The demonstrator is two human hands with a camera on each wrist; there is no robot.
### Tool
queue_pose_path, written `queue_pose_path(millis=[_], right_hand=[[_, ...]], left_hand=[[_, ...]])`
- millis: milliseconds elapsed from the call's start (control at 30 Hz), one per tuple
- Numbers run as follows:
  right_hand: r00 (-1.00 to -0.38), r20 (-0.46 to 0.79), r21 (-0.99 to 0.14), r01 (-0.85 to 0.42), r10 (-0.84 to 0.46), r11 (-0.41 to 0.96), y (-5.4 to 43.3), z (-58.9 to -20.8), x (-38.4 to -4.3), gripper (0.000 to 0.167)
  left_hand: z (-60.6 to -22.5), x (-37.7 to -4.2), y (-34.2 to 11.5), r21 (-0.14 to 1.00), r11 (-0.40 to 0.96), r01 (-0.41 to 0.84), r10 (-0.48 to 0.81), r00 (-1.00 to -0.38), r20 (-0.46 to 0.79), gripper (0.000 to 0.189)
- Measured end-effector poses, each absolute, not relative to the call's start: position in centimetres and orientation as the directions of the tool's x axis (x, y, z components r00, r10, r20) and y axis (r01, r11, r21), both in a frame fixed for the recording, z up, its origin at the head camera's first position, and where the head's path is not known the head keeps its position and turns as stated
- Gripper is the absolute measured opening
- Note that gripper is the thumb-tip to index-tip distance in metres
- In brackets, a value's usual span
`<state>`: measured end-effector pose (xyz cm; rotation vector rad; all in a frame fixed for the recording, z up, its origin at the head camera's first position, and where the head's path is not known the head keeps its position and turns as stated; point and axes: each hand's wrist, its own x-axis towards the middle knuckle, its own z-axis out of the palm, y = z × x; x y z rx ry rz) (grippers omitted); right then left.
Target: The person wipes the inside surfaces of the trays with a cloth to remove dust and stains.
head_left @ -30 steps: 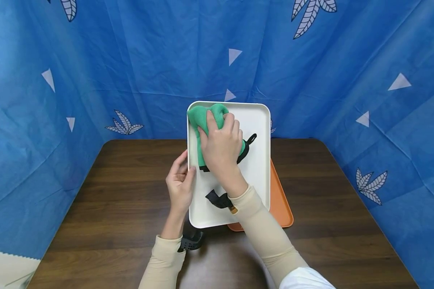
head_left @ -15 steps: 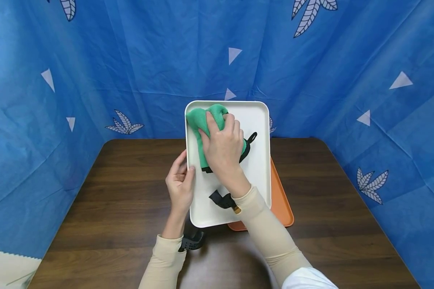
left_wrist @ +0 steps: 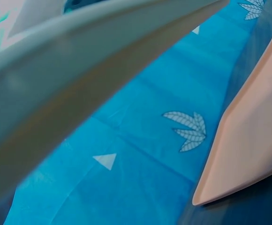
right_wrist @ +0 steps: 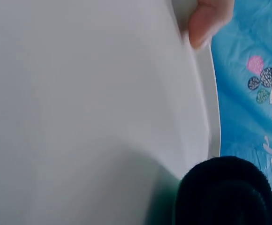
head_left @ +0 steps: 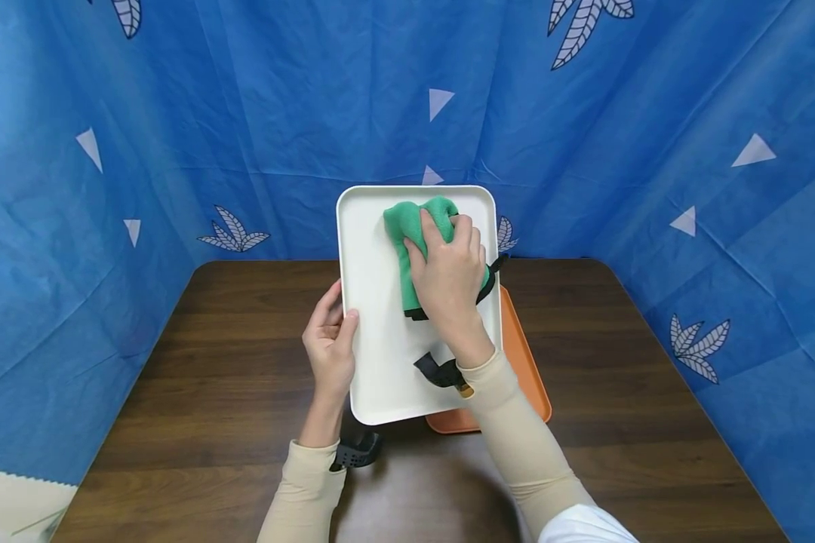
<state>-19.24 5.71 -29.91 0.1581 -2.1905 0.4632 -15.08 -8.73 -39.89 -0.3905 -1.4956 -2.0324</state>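
Note:
A white rectangular tray (head_left: 380, 362) is held up at a tilt over the table in the head view. My left hand (head_left: 331, 351) grips its left edge, thumb on the front of the rim and fingers behind. Against the tray's upper right part lies a green cloth (head_left: 401, 222) with black edging and a black loop. My right hand (head_left: 448, 275) holds this cloth bunched under its fingers, on the tray's inner face. In the right wrist view the left thumb (right_wrist: 208, 21) sits on the tray rim, and the cloth's dark edge (right_wrist: 225, 187) shows below.
Under the white tray, an orange tray (head_left: 526, 369) lies on the brown wooden table (head_left: 625, 422), partly hidden. A blue patterned curtain (head_left: 299, 136) hangs behind and along both sides. Black straps go round both wrists, the left one (head_left: 358, 450) showing below the tray.
My right hand has moved the green cloth rightward across the white tray, from its upper left corner to the right side. The tray and left hand have shifted slightly left.

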Motion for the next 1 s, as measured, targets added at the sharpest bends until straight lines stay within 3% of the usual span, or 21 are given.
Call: queue_pose_path(millis=[400,1000], right_hand=[[-0.689,0.705,-0.397,-0.19,0.166,0.898,9.1,-29.8,-19.5,0.041],[-0.695,0.691,-0.442,-0.189,0.198,0.877,8.3,-30.2,-18.9,0.042]], left_hand=[[-39.8,-15.0,-9.1,0.747,-0.243,0.619,-0.304,-0.78,0.547,0.044],[-39.9,-15.0,-8.8,0.758,-0.233,0.609,-0.274,-0.789,0.55,0.044]])
